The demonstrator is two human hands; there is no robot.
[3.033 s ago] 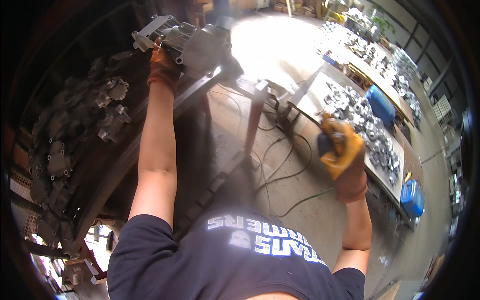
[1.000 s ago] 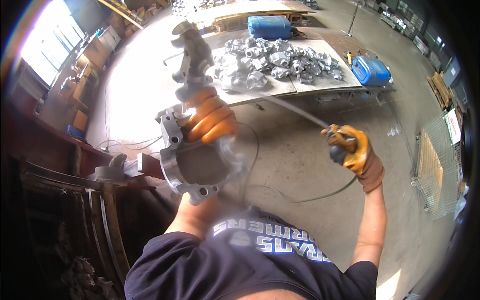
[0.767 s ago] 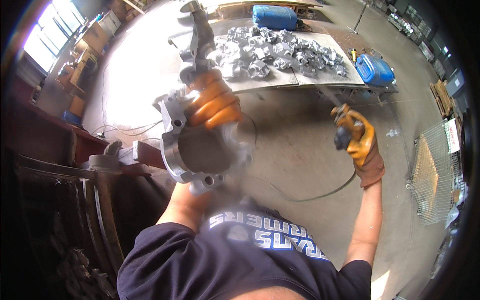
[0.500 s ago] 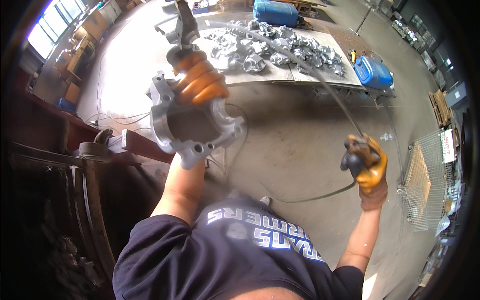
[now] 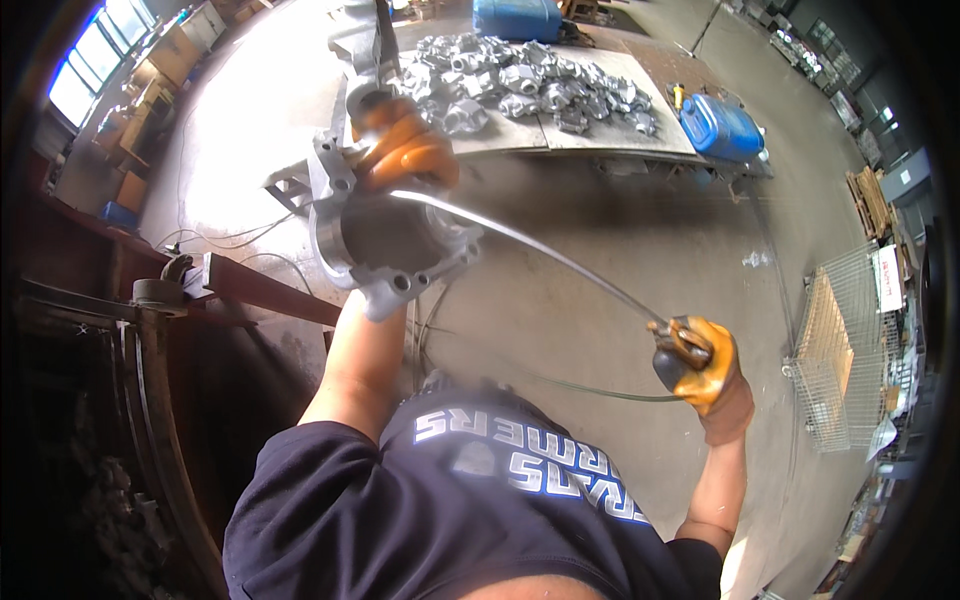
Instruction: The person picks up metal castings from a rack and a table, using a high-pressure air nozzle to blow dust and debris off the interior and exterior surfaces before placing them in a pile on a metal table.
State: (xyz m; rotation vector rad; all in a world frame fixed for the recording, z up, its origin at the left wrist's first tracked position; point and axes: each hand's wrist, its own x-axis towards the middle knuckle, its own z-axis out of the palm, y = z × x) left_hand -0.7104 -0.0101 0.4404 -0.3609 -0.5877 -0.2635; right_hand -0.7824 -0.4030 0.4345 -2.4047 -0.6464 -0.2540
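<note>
My left hand [image 5: 408, 150], in an orange glove, is closed on a grey cast-metal housing [image 5: 328, 200]. The housing hangs in front of me, with a wide round opening and several bolt holes along its rim; a narrower part rises above the glove. On the right, my yellow-gloved right hand [image 5: 715, 365] grips an air blow gun [image 5: 672, 372], its black body partly hidden by the fingers. From the gun a long thin metal tube [image 5: 560, 258] reaches left, its tip over the housing's opening, close below my left glove. A thin hose [image 5: 610, 394] trails from the gun.
Beyond my hands stands a table [image 5: 575, 137] bearing a heap of grey castings [image 5: 520, 85]. A blue jerrycan [image 5: 725, 130] is at its right end, a blue drum [image 5: 515, 18] behind. A wire cage [image 5: 825, 370] stands right; a red-brown steel beam [image 5: 270, 290] juts in from the left.
The tube has swung down from over the table to the housing's opening. My right hand has moved left and slightly down with the blow gun; the housing has turned a little in my left hand.
</note>
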